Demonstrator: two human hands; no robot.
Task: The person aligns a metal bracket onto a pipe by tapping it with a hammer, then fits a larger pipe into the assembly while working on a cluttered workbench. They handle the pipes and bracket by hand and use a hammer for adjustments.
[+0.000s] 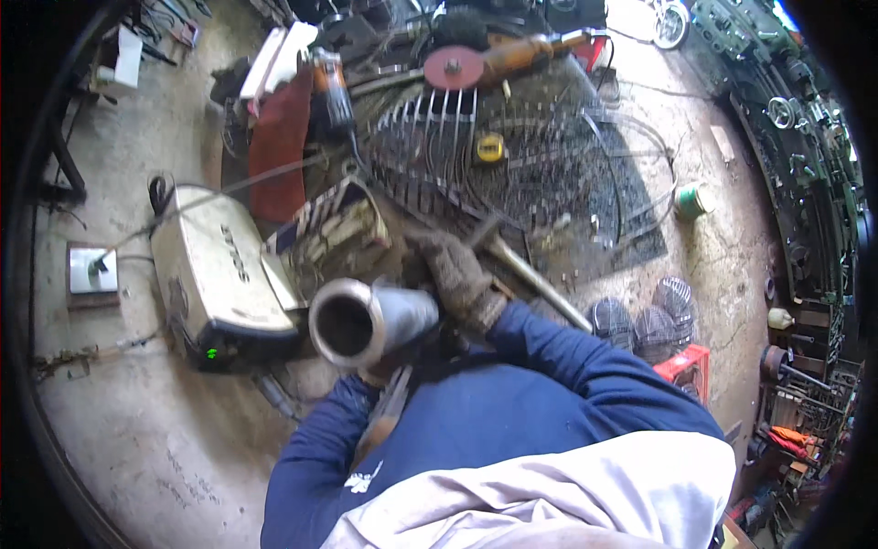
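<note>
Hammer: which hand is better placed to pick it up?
Probably the right hand: it is close beside the hammer. The left sleeve ends by the pipe, farther away, its hand mostly hidden.

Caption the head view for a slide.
Gloved right hand between a thick-walled metal tube and a hammer, a yellow tape measure lying farther off.

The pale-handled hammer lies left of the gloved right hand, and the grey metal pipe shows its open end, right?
Left is wrong: the head view shows the pale-handled hammer right of the gloved right hand. The grey metal pipe does show its open end.
</note>
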